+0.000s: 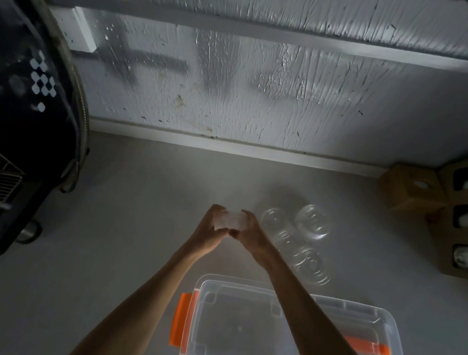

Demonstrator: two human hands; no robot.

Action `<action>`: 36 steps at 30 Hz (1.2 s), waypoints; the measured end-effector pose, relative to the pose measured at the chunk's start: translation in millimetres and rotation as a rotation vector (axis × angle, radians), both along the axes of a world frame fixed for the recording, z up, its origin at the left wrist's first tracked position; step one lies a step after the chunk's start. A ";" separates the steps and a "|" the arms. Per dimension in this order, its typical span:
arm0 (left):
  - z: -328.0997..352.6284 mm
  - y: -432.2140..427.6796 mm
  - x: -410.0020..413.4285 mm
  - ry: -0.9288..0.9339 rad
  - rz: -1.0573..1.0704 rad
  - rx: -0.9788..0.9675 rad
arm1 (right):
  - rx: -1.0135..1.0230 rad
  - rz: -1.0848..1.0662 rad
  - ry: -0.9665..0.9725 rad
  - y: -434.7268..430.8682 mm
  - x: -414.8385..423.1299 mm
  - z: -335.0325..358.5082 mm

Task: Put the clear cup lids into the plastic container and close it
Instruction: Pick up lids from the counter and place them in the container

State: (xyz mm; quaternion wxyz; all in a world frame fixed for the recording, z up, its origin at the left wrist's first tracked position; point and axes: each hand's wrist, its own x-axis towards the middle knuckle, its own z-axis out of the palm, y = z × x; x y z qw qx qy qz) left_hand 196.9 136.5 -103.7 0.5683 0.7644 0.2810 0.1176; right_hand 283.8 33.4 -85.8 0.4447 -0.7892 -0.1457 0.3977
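Observation:
Both my hands hold a small stack of clear cup lids (pixel 232 220) above the grey counter, my left hand (pixel 211 228) on its left side and my right hand (pixel 250 233) on its right. Several more clear dome lids (pixel 312 221) lie loose on the counter just right of my hands. The clear plastic container (pixel 235 328) with orange latches stands open near the front edge, under my forearms. Its clear lid (pixel 369 340) with an orange handle lies beside it on the right, partly under it.
A black appliance with a wire rack (pixel 5 145) fills the left side. A brown cardboard cup dispenser (pixel 462 215) stands at the right. A rough white wall (pixel 254 90) closes the back of the counter.

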 end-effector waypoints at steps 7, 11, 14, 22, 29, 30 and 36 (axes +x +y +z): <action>44.6 22.4 -64.8 -0.082 0.191 0.058 | 0.105 0.024 -0.115 37.0 -67.6 58.3; 57.9 36.7 -130.2 -0.143 0.330 -0.012 | 0.286 0.017 -0.035 56.4 -141.8 74.4; 47.2 39.5 -178.6 -0.153 0.311 -0.088 | 0.372 -0.097 0.202 64.1 -193.7 58.5; -15.0 6.4 -272.8 0.003 0.395 -0.191 | 0.230 -0.144 0.039 43.7 -282.6 -15.9; -34.8 -13.0 -293.9 0.012 0.446 -0.107 | 0.260 -0.248 0.029 26.0 -305.0 -48.4; -34.0 -13.0 -293.7 0.020 0.455 -0.099 | 0.293 -0.254 0.034 27.4 -304.0 -44.4; -26.3 -16.2 -290.3 0.074 0.403 -0.046 | 0.316 -0.220 0.060 32.4 -302.0 -31.4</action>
